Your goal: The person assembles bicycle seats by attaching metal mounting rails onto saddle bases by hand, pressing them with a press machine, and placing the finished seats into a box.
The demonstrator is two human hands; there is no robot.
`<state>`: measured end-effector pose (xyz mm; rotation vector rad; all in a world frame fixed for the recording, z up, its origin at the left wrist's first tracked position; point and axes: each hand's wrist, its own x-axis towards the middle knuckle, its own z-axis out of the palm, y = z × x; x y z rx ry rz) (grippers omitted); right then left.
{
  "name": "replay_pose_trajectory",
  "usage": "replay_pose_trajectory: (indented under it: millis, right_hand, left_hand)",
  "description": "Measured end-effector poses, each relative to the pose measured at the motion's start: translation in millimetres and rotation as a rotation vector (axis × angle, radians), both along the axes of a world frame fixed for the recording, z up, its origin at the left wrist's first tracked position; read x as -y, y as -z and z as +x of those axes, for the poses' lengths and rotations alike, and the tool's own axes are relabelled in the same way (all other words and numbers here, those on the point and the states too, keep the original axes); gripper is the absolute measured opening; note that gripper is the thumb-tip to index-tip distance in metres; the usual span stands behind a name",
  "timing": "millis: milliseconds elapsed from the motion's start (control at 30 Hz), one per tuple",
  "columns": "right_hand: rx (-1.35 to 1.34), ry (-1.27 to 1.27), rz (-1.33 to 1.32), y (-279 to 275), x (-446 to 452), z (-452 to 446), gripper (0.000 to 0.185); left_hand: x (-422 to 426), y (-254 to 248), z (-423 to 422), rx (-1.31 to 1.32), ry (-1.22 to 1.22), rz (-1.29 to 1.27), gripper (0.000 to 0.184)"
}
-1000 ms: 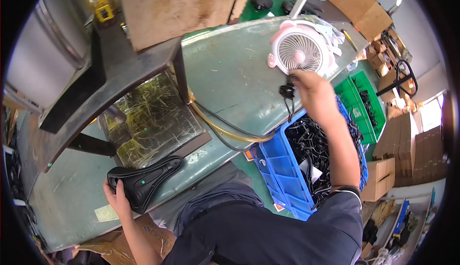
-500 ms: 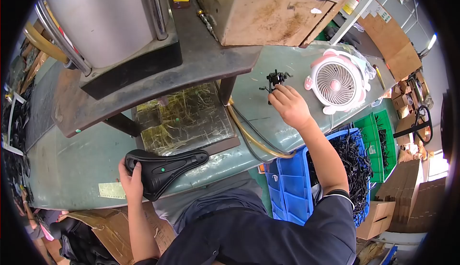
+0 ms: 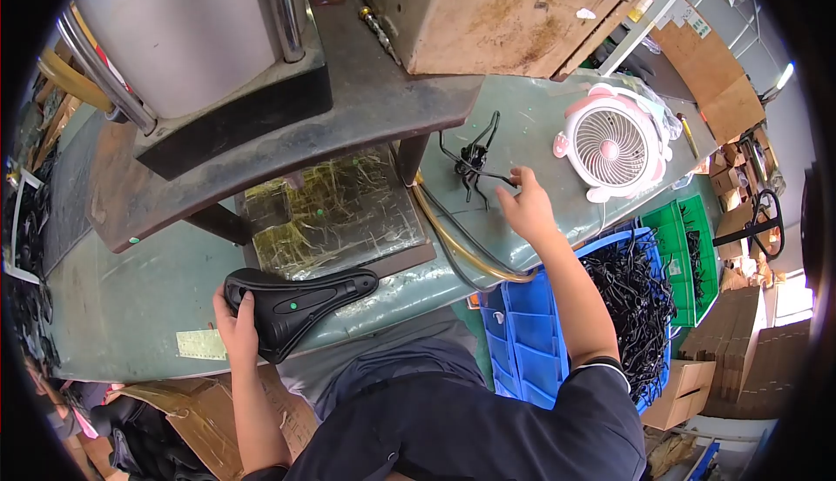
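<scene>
A black bicycle saddle (image 3: 300, 307) lies at the front edge of the bench, its narrow nose pointing right. Closed round the wide rear end is my left hand (image 3: 237, 324), thumb on top. To the right, my right hand (image 3: 531, 209) pinches one end of a black bent-wire saddle rail (image 3: 496, 176) between thumb and fingers. Dark small parts cluster at the rail's middle, over the green bench top; their exact kind is hard to make out. The saddle's nose is beside a flat dark bar (image 3: 402, 261) in front of the tape-covered plate (image 3: 326, 211).
A press-like machine (image 3: 192, 46) on a metal stand rises over the plate. A pink-white fan (image 3: 610, 148) stands at right. Hoses (image 3: 457, 242) cross the bench. Below are a blue crate (image 3: 522, 342) with black wire parts and a green crate (image 3: 675, 255). A ruler (image 3: 201, 344) lies at left.
My right hand has shifted slightly right and down. The black wire rail now shows spread out to the left of its fingers. My left hand stays on the saddle.
</scene>
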<state>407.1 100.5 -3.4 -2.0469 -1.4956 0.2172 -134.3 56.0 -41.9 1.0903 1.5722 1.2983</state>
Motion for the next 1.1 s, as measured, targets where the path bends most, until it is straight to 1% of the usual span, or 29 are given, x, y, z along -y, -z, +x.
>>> replay_pose_trajectory:
  millis: [33,133,233,333,433,533,567,667,700,800,833,867,933,1033,1100]
  right_hand:
    - [-0.001,0.064,-0.009,2.4,-2.3,-3.2,0.021]
    - [0.071,-0.116,-0.123,0.7,-15.9,2.4,0.025]
    - [0.111,-0.134,0.012,-6.8,-24.8,-4.0,0.026]
    - [-0.128,0.030,0.137,-17.6,-39.5,-6.1,0.031]
    - [-0.775,0.155,0.153,-41.7,-43.5,-1.5,0.036]
    - [-1.127,0.073,0.352,-45.1,-37.9,0.9,0.034]
    - [-1.115,0.042,0.383,-43.4,-36.0,5.1,0.031]
    - [-0.978,0.126,0.442,-42.5,-28.5,13.6,0.031]
    - [-0.990,0.135,0.416,-44.7,-20.4,17.2,0.031]
    - [-1.023,0.063,0.291,-49.1,15.5,27.3,0.032]
    - [-0.993,0.115,0.224,-47.9,27.5,28.5,0.032]
    - [-0.989,0.099,0.125,-44.3,41.5,32.2,0.032]
    - [-0.977,0.063,-0.079,-34.7,69.7,43.6,0.032]
    - [-1.007,0.026,-0.229,-6.0,96.8,66.9,0.031]
    - [-0.629,0.031,-0.209,8.6,100.4,63.1,0.029]
  left_hand:
    - [0.3,-1.4,-0.6,-0.013,-0.006,-0.018,0.044]
    - [-0.4,1.5,-3.6,-0.022,0.017,0.005,0.044]
    - [0.3,0.9,-4.8,-0.011,0.037,0.016,0.044]
    - [1.6,-1.7,-2.5,0.020,0.032,0.006,0.043]
    - [1.2,-0.6,-2.1,-0.003,0.019,0.011,0.043]
    - [1.2,1.8,-3.0,0.008,0.022,0.024,0.044]
    - [1.2,1.9,-3.5,0.010,0.023,0.022,0.044]
    - [-0.2,1.9,-2.6,0.017,0.024,0.026,0.045]
    - [0.4,1.7,-2.1,0.019,0.020,0.030,0.046]
    - [1.3,-1.8,-3.7,0.019,0.041,0.026,0.048]
    - [2.0,-3.5,-4.0,0.021,0.051,0.021,0.048]
    - [2.5,-5.5,-3.8,0.017,0.064,0.019,0.049]
    - [3.7,-11.1,-3.6,0.009,0.086,0.011,0.051]
    - [7.1,-18.2,3.4,0.085,0.093,0.007,0.052]
    - [9.3,-18.4,11.3,0.150,0.086,-0.006,0.052]
